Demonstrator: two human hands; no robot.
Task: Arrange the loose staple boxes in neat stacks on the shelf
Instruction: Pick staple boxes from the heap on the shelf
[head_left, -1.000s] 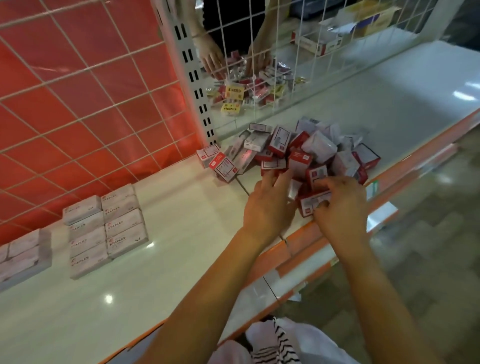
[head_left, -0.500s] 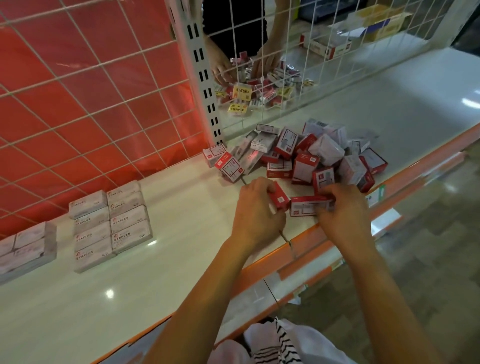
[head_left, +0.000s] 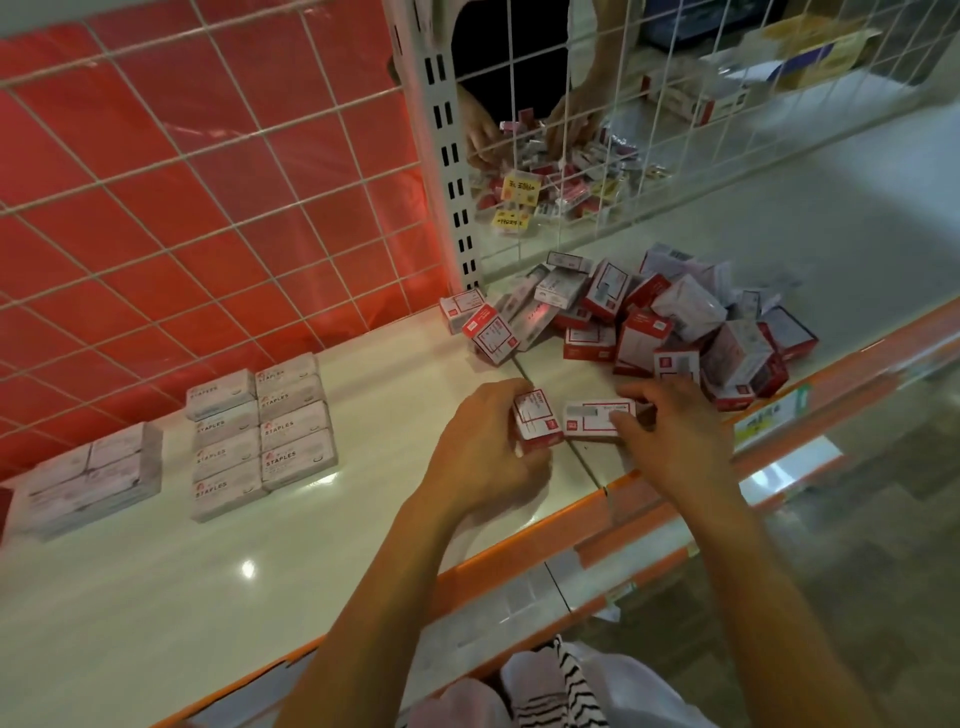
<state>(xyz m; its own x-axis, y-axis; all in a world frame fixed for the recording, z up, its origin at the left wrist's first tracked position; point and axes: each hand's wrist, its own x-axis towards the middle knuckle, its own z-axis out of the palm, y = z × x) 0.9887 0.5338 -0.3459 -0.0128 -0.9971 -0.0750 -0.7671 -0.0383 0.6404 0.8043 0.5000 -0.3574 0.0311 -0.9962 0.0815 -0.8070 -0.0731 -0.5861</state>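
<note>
1. Red backing panel (head_left: 156, 218) crossed by a white wire grid fills the left, standing behind the pale, glossy shelf (head_left: 156, 597)
2. At the far left of the shelf sits a low grey-white stack (head_left: 88, 480) of boxes, its print too blurred to read
3. Just right of it, a little apart, is a neat block of staple boxes (head_left: 260, 431): two columns side by side, each white lid printed STAPLES, edges lined up
4. Near the shelf's front edge, the left hand (head_left: 483, 462) has its fingers and thumb curled round a red-and-white box (head_left: 537, 423), holding it tilted
5. Just beside that lies a second box (head_left: 600, 418), flat on the shelf with its label up; the right hand (head_left: 675, 447) pinches its right end between thumb and fingertips
6. Behind and to the right of both hands is the loose pile (head_left: 649, 322) of red-and-white staple boxes, tumbled at all angles, some on end, some on their sides, touching one another
7. A white slotted post (head_left: 447, 156) rises behind the pile's left end, with a wire mesh panel (head_left: 727, 130) running right from it; through the mesh another person's hand (head_left: 480, 137) reaches into a separate heap of small packets (head_left: 561, 192)
8. An orange strip (head_left: 519, 558) lines the shelf's front edge, carrying a green-and-white label (head_left: 769, 418) at the right, below the pile
</note>
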